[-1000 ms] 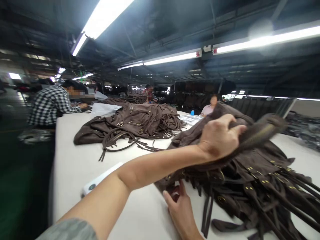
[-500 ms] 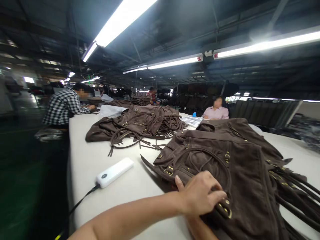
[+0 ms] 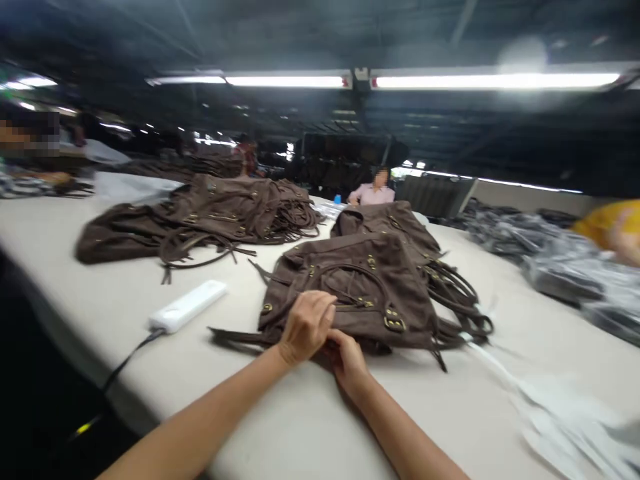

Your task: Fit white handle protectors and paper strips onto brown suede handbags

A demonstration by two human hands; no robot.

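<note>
A dark brown handbag with brass buckles and looped handles lies on the white table in front of me. At its near edge my left hand is closed, fingers curled down on the bag's front. Just to the right, my right hand pinches that same edge from below, thumb up. The two hands almost touch, and the fingertips are partly hidden. A loose strap sticks out left of the hands.
More brown bags are heaped at the back left. A white power bank with a black cable lies left. White strips and plastic-wrapped goods are on the right. A person in pink sits across; a yellow sleeve shows right.
The view has swung right. My left forearm no longer crosses over the right one; both hands are now side by side at the bag's near edge, and the bag has turned.
</note>
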